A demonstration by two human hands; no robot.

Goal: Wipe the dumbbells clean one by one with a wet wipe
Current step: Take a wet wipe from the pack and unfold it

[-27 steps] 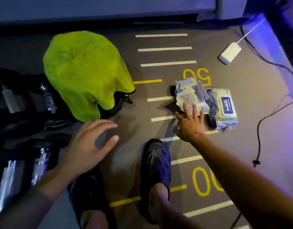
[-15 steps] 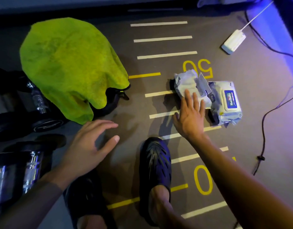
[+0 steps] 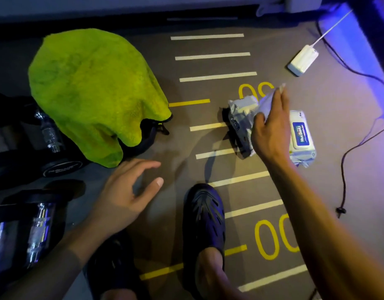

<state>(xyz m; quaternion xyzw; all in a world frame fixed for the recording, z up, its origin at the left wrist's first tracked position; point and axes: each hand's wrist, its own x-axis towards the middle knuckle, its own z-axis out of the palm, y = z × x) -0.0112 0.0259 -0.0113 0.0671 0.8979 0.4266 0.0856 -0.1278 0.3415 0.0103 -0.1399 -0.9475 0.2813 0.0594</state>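
Note:
A white wet-wipe pack (image 3: 300, 137) with a blue label lies on the floor at the right. My right hand (image 3: 271, 131) hovers over its left end and pinches a pale wipe (image 3: 268, 102) that rises from the opening. More crumpled white wipes on a dark thing (image 3: 241, 120) lie just left of the pack. Black dumbbells with chrome handles lie at the far left: one (image 3: 50, 135) partly under a green towel, another (image 3: 35, 226) nearer me. My left hand (image 3: 124, 195) hangs above the floor between the dumbbells and my foot, fingers loosely spread, holding nothing.
A lime-green towel (image 3: 93, 92) drapes over a black bag at upper left. My dark clogs (image 3: 205, 215) stand on the grey floor (image 3: 208, 176) with its white and yellow lines. A white power adapter (image 3: 302, 60) and black cables (image 3: 347, 169) lie at the right.
My right hand moved forward from the floor onto the pack and now lifts a wipe out of it. The left hand stayed roughly in place.

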